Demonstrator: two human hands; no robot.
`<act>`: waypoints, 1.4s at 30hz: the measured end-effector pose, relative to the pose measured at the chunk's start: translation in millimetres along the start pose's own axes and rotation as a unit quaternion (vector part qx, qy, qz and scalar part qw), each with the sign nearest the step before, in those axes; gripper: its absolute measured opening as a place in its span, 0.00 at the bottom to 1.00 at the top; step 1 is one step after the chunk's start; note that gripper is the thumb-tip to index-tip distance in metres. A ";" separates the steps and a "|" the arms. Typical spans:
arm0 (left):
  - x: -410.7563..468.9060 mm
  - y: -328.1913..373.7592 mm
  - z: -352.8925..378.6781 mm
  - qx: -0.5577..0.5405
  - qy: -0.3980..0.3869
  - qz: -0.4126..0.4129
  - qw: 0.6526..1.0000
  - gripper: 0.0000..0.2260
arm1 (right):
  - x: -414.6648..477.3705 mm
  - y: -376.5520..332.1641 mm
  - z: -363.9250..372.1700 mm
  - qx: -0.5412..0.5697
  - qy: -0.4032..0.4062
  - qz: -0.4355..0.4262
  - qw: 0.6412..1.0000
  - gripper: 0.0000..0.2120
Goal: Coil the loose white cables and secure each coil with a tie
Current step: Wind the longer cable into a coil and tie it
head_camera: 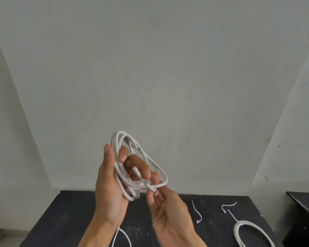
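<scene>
Above the table (pixel 78 211), left hand (pixel 109 186) clasps the coil (pixel 132 168) to keep its loops; right hand (pixel 165 209) pinches a strand.

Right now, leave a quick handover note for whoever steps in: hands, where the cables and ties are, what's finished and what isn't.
Left hand: gripping the white cable coil, held up above the black table.
Right hand: fingers pinching the coil's lower loop.
Done: one tied coil lies at the table's right.
Spare: two loose zip ties on the table.
Left: tie the held coil; another cable lies near the front edge.
</scene>
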State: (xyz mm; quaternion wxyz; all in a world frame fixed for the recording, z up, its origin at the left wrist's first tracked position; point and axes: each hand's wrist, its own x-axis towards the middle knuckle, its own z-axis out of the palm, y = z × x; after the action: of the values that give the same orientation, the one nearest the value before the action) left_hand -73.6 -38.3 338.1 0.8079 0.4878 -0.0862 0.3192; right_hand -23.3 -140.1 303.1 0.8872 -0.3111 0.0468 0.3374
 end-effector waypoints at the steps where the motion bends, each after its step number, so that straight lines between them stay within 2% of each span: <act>1: -0.7 -2.9 2.0 0.003 0.001 0.000 1.000 0.21 | 0.7 1.3 -0.5 -0.005 -0.002 -0.008 1.000 0.14; 6: -1.5 -8.2 7.3 -0.016 0.048 0.001 0.999 0.21 | 8.1 9.1 -6.0 -0.045 0.001 0.008 0.999 0.19; 7: -0.6 -6.3 6.7 -0.026 0.050 -0.002 0.998 0.21 | 10.1 11.2 -8.2 -0.073 0.001 0.020 0.997 0.21; 10: 4.1 7.0 -1.4 -0.073 0.043 -0.028 0.996 0.21 | 18.4 10.3 -19.6 -0.171 0.021 0.036 0.984 0.19; 11: 6.0 12.5 -5.3 -0.084 0.038 -0.038 0.995 0.21 | 21.9 5.7 -24.8 -0.164 0.026 0.042 0.985 0.23; 12: 7.5 17.4 -8.7 -0.093 0.031 -0.049 0.994 0.21 | 25.3 -0.3 -29.3 -0.139 0.009 0.058 0.989 0.31; 14: 7.9 21.7 -13.3 -0.106 0.017 -0.083 0.991 0.20 | 27.4 -12.5 -29.4 -0.111 -0.087 0.107 0.984 0.44; 16: 4.7 19.7 -14.8 -0.134 -0.005 -0.128 0.983 0.20 | 25.7 -20.4 -21.6 -0.068 -0.173 0.145 0.972 0.48; 18: 1.4 16.1 -15.3 -0.162 -0.020 -0.155 0.974 0.20 | 26.5 -25.2 -10.5 -0.033 -0.155 0.137 0.978 0.41; 19: 0.5 15.2 -15.7 -0.161 -0.012 -0.161 0.974 0.21 | 28.5 -25.7 -7.2 -0.033 -0.135 0.120 0.983 0.34; 21: 0.4 14.7 -16.0 -0.125 0.023 -0.165 0.978 0.22 | 32.0 -25.4 -5.1 -0.048 -0.101 0.083 0.990 0.20; 22: 0.7 14.0 -16.0 -0.100 0.041 -0.167 0.980 0.23 | 33.0 -24.8 -4.7 -0.059 -0.090 0.062 0.992 0.18; 26: 0.8 8.5 -15.0 -0.064 0.089 -0.194 0.975 0.26 | 37.7 -19.1 -6.6 -0.112 -0.034 -0.006 0.993 0.28; 28: 3.1 9.9 -15.8 -0.072 0.094 -0.202 0.972 0.24 | 42.1 -14.4 -9.8 -0.146 -0.016 -0.028 0.989 0.29; 30: 6.7 13.2 -16.4 -0.054 0.090 -0.209 0.972 0.22 | 45.8 -12.4 -16.2 -0.180 -0.028 -0.033 0.983 0.28; 33: 11.0 18.4 -18.4 -0.021 0.075 -0.220 0.972 0.20 | 47.5 -17.1 -25.4 -0.170 -0.094 -0.025 0.981 0.30; 37: 13.7 19.8 -26.1 -0.006 0.072 -0.223 0.972 0.20 | 47.1 -29.6 -30.7 -0.175 -0.154 -0.026 0.972 0.24; 42: 16.9 7.5 -30.6 -0.036 0.126 -0.242 0.962 0.19 | 42.8 -42.2 -17.6 -0.188 -0.103 -0.057 0.975 0.22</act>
State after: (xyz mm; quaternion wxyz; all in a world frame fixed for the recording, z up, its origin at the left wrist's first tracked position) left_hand -70.1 -2.9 335.7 0.8823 0.4208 0.1252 0.1700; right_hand 38.2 -150.4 298.4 0.8306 -0.4382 -0.1268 0.3194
